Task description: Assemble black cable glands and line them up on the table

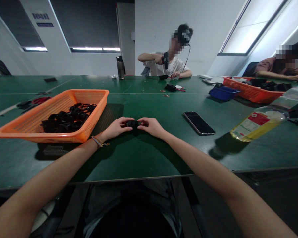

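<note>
Between my two hands, just over the green table, is a small black part (132, 124) whose exact kind I cannot make out. My left hand (117, 128) pinches its left side between thumb and fingers. From the other side, the fingertips of my right hand (151, 126) close on its right end. Left of my hands stands an orange plastic basket (99, 114). In it lies a heap of black parts (67, 119), some with cords or loops.
Right of my hands lies a phone (199, 123), with a tilted-looking bottle of yellow liquid (257, 123) beyond it. Farther back are a blue bin (223, 93), another orange basket (253, 94) and a dark flask (120, 67). Across the table (149, 105), a person (164, 62) holds a power drill.
</note>
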Tool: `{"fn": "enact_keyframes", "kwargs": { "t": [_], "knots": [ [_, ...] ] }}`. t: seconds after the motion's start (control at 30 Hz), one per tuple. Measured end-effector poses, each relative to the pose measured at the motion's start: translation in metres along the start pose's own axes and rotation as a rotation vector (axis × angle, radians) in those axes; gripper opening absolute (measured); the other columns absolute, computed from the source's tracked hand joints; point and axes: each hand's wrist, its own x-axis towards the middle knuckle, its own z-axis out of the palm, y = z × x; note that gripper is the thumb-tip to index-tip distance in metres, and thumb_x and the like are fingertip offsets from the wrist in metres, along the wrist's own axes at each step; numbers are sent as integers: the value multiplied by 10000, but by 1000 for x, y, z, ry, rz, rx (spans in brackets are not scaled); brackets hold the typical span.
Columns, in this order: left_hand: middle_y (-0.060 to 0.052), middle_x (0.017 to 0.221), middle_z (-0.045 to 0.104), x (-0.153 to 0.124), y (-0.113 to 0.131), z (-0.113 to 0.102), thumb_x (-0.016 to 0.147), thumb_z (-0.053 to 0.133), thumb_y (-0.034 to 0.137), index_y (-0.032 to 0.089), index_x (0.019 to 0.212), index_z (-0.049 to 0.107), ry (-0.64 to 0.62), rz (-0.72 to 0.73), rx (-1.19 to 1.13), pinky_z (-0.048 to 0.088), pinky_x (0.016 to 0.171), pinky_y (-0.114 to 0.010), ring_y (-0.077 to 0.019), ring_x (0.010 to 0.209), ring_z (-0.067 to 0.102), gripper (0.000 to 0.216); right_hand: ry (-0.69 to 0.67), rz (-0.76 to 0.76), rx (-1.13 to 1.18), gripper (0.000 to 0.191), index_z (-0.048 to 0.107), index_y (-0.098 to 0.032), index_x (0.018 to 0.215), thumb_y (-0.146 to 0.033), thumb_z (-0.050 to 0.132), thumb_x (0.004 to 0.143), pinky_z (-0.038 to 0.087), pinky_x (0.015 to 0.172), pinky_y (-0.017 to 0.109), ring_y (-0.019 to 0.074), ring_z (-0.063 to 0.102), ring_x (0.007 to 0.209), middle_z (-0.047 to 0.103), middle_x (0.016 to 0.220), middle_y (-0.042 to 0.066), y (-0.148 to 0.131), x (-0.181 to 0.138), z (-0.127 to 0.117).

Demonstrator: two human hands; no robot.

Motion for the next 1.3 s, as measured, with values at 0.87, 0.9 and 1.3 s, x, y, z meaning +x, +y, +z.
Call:
{"fn": "enact_keyframes", "kwargs": {
  "t": [0.87, 0.9, 1.3],
  "knots": [
    [-90, 1211, 573, 0, -1, 1, 690, 633, 357, 173, 1149, 563, 0, -2, -15, 436, 958, -430, -245, 1098, 559, 500, -44, 17, -84, 267, 670, -122, 1011, -267, 620, 793, 386, 574, 232, 102, 527, 554, 644, 651, 10, -4, 0, -2],
    [-85, 1209, 575, 0, -1, 1, 691, 634, 355, 179, 1146, 566, 1, -1, -13, 436, 959, -429, -243, 1097, 559, 493, -48, 19, -86, 268, 668, -120, 1014, -269, 616, 797, 389, 576, 232, 104, 531, 556, 644, 651, 11, -5, 0, -2],
    [-94, 1195, 574, 0, 0, 1, 690, 626, 364, 164, 1147, 562, 1, 2, 9, 421, 975, -431, -242, 1100, 554, 503, -36, 4, -115, 198, 683, -138, 958, -236, 617, 799, 428, 639, 253, 135, 593, 675, 695, 806, 50, -6, 1, -2]
  ]
}}
